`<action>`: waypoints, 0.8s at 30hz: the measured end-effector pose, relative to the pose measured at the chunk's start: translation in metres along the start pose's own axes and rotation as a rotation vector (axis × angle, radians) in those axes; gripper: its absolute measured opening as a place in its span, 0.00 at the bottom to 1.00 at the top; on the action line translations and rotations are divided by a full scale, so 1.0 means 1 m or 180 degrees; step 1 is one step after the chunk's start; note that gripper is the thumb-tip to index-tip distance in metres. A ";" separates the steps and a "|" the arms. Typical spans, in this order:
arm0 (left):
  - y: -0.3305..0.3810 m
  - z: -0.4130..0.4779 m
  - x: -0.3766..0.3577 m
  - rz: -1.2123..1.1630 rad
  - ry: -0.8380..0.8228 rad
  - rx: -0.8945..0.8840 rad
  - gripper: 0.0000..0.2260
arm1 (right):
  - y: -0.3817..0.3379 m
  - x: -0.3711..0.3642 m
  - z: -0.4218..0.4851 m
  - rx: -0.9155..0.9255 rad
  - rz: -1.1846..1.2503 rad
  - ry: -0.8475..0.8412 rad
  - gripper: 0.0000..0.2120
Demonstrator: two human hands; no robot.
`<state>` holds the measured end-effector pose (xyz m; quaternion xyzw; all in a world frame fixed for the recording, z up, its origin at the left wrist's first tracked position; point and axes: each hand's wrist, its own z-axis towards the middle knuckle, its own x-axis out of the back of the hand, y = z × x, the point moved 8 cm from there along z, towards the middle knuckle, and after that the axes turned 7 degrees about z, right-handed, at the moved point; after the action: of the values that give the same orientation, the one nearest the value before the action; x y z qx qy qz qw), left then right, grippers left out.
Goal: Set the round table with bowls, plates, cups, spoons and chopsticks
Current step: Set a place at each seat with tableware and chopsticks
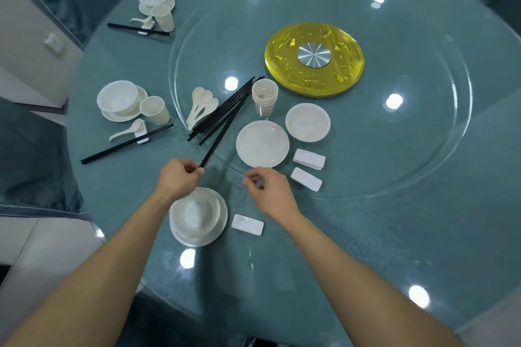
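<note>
Left hand: we pinch the chopsticks.
Right hand: our loose fingers hold nothing, near the plate.

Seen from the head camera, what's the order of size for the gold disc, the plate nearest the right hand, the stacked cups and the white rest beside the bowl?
1. gold disc
2. plate
3. stacked cups
4. white rest; nearer the camera, so these two are close.
</note>
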<state>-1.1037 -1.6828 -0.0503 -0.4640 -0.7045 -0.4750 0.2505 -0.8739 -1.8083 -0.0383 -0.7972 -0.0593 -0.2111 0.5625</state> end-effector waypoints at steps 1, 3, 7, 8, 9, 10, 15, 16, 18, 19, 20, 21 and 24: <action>-0.005 -0.017 0.003 -0.0066 -0.0104 -0.0030 0.07 | -0.005 -0.001 0.000 -0.0151 0.0315 0.0008 0.09; -0.008 -0.051 0.005 -0.0262 -0.0372 -0.0144 0.08 | -0.016 -0.008 0.001 -0.0342 0.0732 -0.0048 0.11; -0.002 -0.115 0.000 -0.0827 -0.0796 -0.0401 0.06 | -0.037 -0.034 -0.012 -0.0629 0.1491 -0.0478 0.13; 0.002 -0.124 -0.004 -0.0988 -0.0863 -0.0452 0.05 | -0.039 -0.034 -0.015 -0.0617 0.1603 -0.0475 0.14; 0.004 -0.134 -0.007 -0.1146 -0.0888 -0.0481 0.04 | -0.041 -0.034 -0.020 -0.0593 0.1682 -0.0463 0.14; 0.006 -0.142 -0.009 -0.1294 -0.0880 -0.0504 0.03 | -0.041 -0.033 -0.025 -0.0578 0.1751 -0.0434 0.15; 0.003 -0.171 -0.025 -0.1513 -0.0798 -0.0603 0.05 | -0.036 -0.025 -0.057 -0.0579 0.1836 -0.0389 0.13; 0.002 -0.176 -0.029 -0.1539 -0.0816 -0.0602 0.06 | -0.033 -0.023 -0.061 -0.0576 0.1820 -0.0372 0.13; -0.002 -0.187 -0.038 -0.1596 -0.0844 -0.0576 0.06 | -0.027 -0.021 -0.072 -0.0569 0.1802 -0.0334 0.13; -0.004 -0.192 -0.041 -0.1646 -0.0847 -0.0541 0.06 | -0.024 -0.021 -0.077 -0.0569 0.1808 -0.0334 0.13; -0.006 -0.197 -0.045 -0.1691 -0.0840 -0.0506 0.07 | -0.021 -0.021 -0.083 -0.0565 0.1807 -0.0339 0.13; -0.008 -0.203 -0.049 -0.1716 -0.0838 -0.0478 0.08 | -0.019 -0.022 -0.089 -0.0560 0.1806 -0.0349 0.13; -0.014 -0.219 -0.059 -0.1727 -0.0846 -0.0439 0.12 | -0.010 -0.026 -0.105 -0.0578 0.1820 -0.0387 0.12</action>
<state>-1.1089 -1.9064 -0.0106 -0.3329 -0.7954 -0.5064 -0.0118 -0.9291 -1.8974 -0.0108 -0.8397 0.1531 -0.0006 0.5210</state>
